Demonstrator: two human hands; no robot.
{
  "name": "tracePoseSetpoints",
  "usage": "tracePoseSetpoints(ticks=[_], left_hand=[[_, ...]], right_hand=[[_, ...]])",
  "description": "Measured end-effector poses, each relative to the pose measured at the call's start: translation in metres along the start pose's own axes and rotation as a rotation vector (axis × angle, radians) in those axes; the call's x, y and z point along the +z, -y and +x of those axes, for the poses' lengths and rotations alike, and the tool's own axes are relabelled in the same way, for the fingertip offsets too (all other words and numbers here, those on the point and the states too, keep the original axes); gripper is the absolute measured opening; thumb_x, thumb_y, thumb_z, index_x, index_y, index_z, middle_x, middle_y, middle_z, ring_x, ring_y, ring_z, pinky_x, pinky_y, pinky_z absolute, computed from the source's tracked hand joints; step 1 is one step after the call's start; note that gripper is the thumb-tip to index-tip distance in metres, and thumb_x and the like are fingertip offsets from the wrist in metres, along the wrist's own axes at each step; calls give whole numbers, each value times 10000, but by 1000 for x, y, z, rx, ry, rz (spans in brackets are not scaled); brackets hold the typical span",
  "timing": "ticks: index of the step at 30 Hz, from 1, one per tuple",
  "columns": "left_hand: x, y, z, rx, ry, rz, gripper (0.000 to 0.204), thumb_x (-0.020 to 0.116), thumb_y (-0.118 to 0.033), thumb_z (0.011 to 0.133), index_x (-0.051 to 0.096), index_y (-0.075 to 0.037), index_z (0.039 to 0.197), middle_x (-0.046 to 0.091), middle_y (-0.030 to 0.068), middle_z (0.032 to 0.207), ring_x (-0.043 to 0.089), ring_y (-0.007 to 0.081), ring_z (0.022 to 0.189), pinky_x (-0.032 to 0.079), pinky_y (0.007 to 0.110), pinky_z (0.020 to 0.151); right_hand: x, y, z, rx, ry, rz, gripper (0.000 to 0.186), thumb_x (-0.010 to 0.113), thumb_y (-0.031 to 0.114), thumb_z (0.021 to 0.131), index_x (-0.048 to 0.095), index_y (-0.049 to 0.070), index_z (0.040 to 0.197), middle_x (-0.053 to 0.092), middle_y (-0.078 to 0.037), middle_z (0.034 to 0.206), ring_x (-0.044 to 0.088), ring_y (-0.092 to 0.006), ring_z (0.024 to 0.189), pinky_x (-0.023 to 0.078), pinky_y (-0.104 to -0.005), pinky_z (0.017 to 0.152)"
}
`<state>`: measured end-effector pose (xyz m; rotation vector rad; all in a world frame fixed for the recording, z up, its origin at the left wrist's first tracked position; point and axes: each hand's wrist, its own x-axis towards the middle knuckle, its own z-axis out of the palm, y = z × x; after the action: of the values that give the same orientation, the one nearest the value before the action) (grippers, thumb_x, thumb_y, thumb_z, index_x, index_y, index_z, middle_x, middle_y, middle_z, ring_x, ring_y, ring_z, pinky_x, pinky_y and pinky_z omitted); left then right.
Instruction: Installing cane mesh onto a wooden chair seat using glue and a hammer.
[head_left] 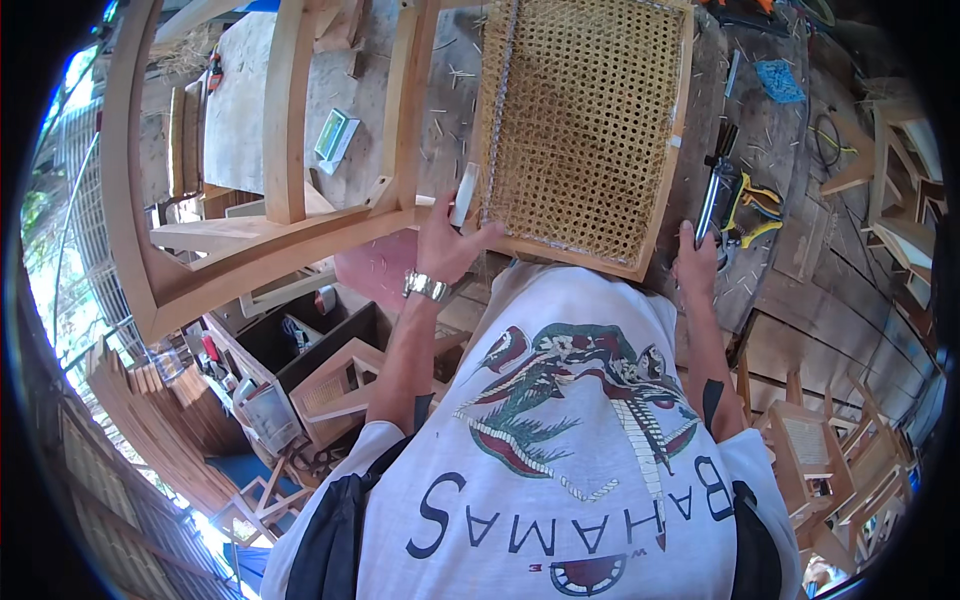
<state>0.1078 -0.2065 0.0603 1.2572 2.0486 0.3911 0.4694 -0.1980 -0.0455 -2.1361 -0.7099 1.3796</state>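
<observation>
My left hand [455, 240] grips a small pale block [464, 194] at the lower left corner of a framed cane-webbing panel [580, 120] lying on the workbench. My right hand [696, 255] is closed on a long black and silver tool [712, 195] on the bench just right of the panel. Yellow-and-black pliers [755, 205] lie beside that tool. To the left of my left hand, a wooden chair frame [285, 120] rests on the bench.
A small green-and-white box [336, 140] and a blue crumpled item [775, 80] sit on the bench [450, 85] among scattered wood slivers. Below left is a dark open crate [318, 335]. Stacked planks [135, 410] stand at lower left, chair frames [820, 460] at lower right.
</observation>
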Motion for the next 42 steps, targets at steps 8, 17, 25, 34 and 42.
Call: tracePoseSetpoints(ticks=[8, 17, 25, 34, 42], left_hand=[[1, 21, 49, -240, 301, -451, 183, 739, -163, 862, 608, -45, 910, 594, -17, 676, 607, 140, 636, 480, 292, 575], [-33, 41, 51, -81, -531, 104, 258, 708, -230, 881, 612, -6, 966, 662, 188, 827, 642, 308, 732, 496, 408, 685], [-36, -62, -8, 34, -25, -1099, 177, 585, -101, 989, 557, -37, 1152, 656, 51, 1032, 601, 100, 910, 487, 262, 792], [-4, -6, 23, 254, -82, -735, 297, 728, 23, 858, 586, -87, 1095, 692, 11, 989, 604, 70, 819, 506, 244, 719], [-14, -9, 9, 326, -157, -267, 333, 724, -9, 877, 540, -52, 1151, 693, 51, 1026, 649, 97, 885, 534, 246, 755]], right_hand=[[0, 1, -3, -5, 18, 51, 345, 597, 359, 980, 483, 52, 872, 474, -25, 597, 456, -130, 417, 366, -298, 385], [-1, -1, -1, -4, 22, 74, 343, 593, 355, 982, 480, 51, 870, 465, -19, 598, 455, -123, 421, 362, -297, 382], [-2, 0, -2, 22, 23, 100, 333, 598, 352, 980, 478, 62, 870, 459, -14, 605, 434, -116, 416, 356, -289, 375], [-1, -3, -1, 17, 50, 106, 372, 594, 387, 980, 467, 58, 860, 467, -25, 601, 441, -127, 416, 365, -302, 386], [-5, -12, 3, -51, 59, 76, 378, 591, 396, 981, 466, 62, 853, 471, -19, 608, 458, -124, 431, 367, -295, 393]])
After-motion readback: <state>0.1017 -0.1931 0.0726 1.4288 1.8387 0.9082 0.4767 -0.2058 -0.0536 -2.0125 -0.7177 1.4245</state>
